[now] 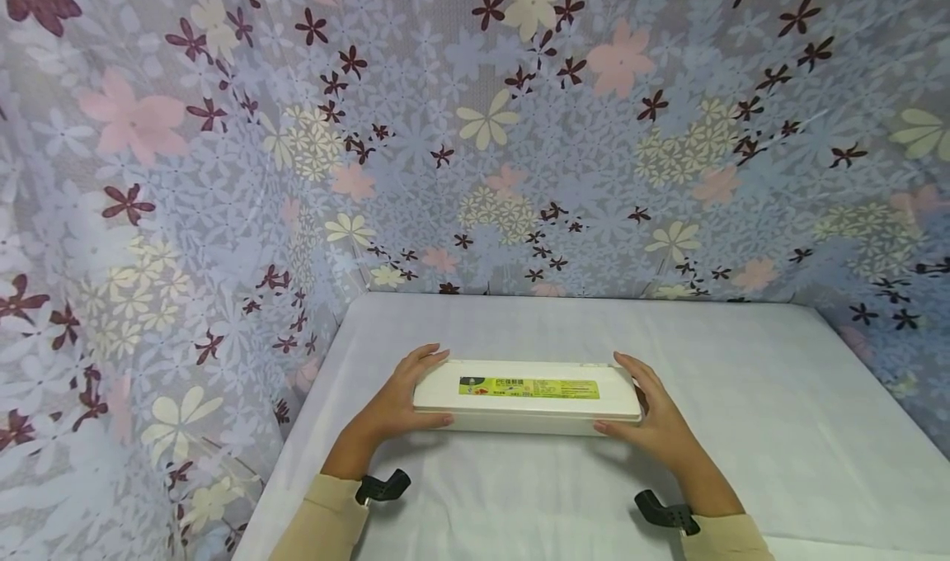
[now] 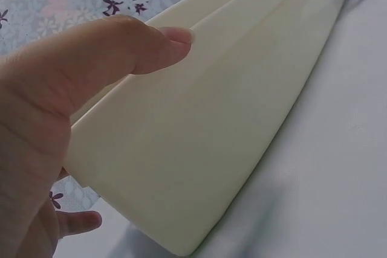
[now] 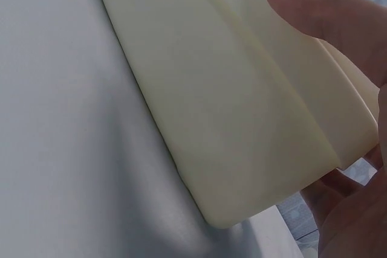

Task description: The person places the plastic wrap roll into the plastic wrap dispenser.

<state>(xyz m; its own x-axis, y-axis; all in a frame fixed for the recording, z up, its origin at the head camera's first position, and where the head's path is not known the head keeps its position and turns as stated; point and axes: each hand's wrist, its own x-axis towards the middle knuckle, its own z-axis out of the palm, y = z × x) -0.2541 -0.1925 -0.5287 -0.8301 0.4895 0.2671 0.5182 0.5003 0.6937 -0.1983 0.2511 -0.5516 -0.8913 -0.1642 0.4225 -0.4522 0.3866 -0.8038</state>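
Note:
A long cream-white plastic wrap box (image 1: pixel 438 396) with a yellow-green label (image 1: pixel 529 388) on its lid lies lengthwise across the table. Its left end is gripped by my left hand (image 1: pixel 401 392), the thumb along the near side and the fingers round the back. At the opposite end my right hand (image 1: pixel 653 404) holds it the same way. In the left wrist view the left thumb (image 2: pixel 157 46) presses the smooth front wall of the box (image 2: pixel 199 131). The right wrist view has the right thumb (image 3: pixel 320 10) near the lid edge; the far fingers are partly hidden behind the box.
A white cloth covers the table (image 1: pixel 519 495). Floral fabric (image 1: pixel 482 132) hangs as a wall behind it and along the left and right sides. Black wrist mounts (image 1: pixel 383 487) sit by both beige sleeves (image 1: pixel 322 516).

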